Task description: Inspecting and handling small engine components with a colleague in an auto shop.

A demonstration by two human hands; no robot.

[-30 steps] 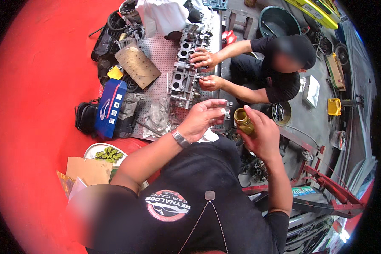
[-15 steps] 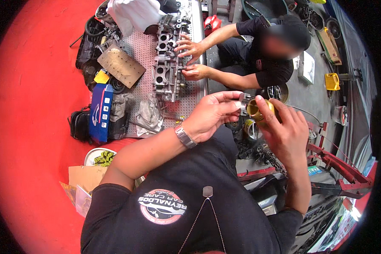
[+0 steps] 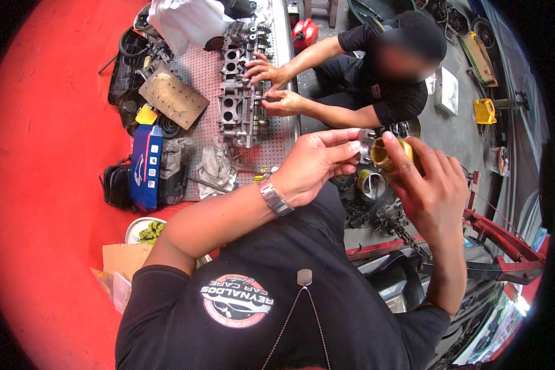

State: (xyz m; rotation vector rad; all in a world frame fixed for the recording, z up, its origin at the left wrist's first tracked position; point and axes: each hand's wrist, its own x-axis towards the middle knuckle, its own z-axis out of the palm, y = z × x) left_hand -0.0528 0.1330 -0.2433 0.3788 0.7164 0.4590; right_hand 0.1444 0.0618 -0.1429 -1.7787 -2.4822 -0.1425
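Observation:
My left hand (image 3: 320, 161), with a steel watch (image 3: 274, 196) on its wrist, pinches a small grey metal part (image 3: 366, 137) between thumb and fingers. Close beside that part, my right hand (image 3: 427, 182) is closed round a yellow bottle (image 3: 385, 157). The bottle is tilted, its uncapped mouth facing the metal part. I cannot tell whether anything runs out of it. Past my hands, a cylinder head (image 3: 231, 105) lies on a perforated metal bench (image 3: 194, 68). A co-worker's two hands (image 3: 271, 74) touch its right side.
The co-worker (image 3: 388, 74) sits right of the bench. Bench items include a flat brown plate (image 3: 174, 97), a blue box (image 3: 145, 166) and a crumpled grey rag (image 3: 217, 169). A yellow jug (image 3: 485, 111) stands on the floor, and a red metal frame (image 3: 505, 237) is at right.
Both my hands have shifted slightly right, with the metal part and the bottle still in them. The co-worker's upper hand has moved down slightly along the cylinder head.

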